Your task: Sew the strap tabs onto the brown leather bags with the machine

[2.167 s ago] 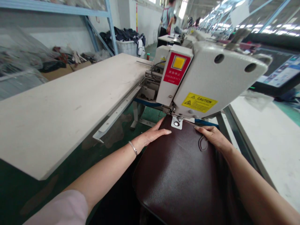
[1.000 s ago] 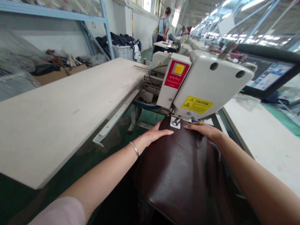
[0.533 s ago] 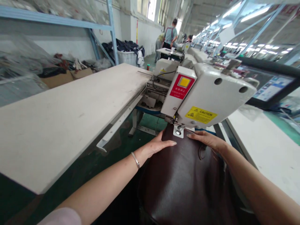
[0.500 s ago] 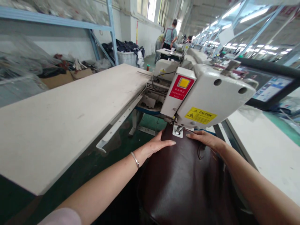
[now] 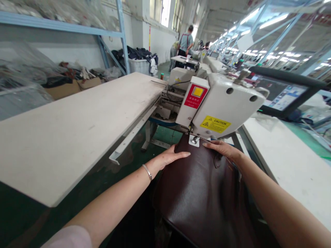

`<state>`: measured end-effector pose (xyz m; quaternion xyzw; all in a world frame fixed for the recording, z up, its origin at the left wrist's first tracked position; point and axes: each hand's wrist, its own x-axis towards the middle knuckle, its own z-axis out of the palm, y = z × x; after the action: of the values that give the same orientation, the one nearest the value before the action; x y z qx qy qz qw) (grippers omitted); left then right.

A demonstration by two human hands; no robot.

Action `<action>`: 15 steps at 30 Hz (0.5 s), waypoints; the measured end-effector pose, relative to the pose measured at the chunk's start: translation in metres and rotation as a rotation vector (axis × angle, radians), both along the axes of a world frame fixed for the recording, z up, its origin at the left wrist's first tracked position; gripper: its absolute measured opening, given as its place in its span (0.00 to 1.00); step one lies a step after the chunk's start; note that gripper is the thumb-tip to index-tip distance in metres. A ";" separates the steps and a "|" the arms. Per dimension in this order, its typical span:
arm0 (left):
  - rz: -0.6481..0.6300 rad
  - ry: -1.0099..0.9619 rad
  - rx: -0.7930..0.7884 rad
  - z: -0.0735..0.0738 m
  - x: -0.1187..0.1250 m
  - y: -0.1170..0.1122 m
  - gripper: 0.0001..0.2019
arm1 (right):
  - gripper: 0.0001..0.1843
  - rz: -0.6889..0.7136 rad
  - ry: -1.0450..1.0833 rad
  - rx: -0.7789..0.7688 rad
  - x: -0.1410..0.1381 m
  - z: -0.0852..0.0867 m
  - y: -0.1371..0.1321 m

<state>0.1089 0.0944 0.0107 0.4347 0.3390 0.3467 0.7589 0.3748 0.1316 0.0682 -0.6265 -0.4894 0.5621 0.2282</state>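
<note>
A dark brown leather piece (image 5: 201, 193) lies under the head of a white sewing machine (image 5: 222, 103). My left hand (image 5: 169, 157) presses flat on its left edge, fingers together, a thin bangle on the wrist. My right hand (image 5: 221, 148) rests flat on its right side, just below the small metal presser foot (image 5: 194, 140). The machine carries a red emergency stop panel (image 5: 196, 95) and a yellow caution label (image 5: 215, 124). Neither hand grips anything.
A long white table (image 5: 77, 127) runs along the left, another white table (image 5: 289, 162) on the right. A touch screen (image 5: 281, 94) stands behind the machine. Shelving with bags and boxes (image 5: 51, 69) lines the left wall. A person (image 5: 185, 43) stands far back.
Both hands stay flat on the leather by the presser foot. The right hand has slid a little toward the foot since the earliest frame; the camera view has shifted slightly.
</note>
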 end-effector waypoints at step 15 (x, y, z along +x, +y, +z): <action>-0.075 -0.054 -0.149 -0.008 -0.019 -0.081 0.38 | 0.30 -0.080 -0.124 0.223 -0.015 -0.027 -0.043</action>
<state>0.0903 0.0137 0.0023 0.3799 0.3266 0.3033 0.8106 0.3595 0.0885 0.0408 -0.6497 -0.5366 0.4549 0.2881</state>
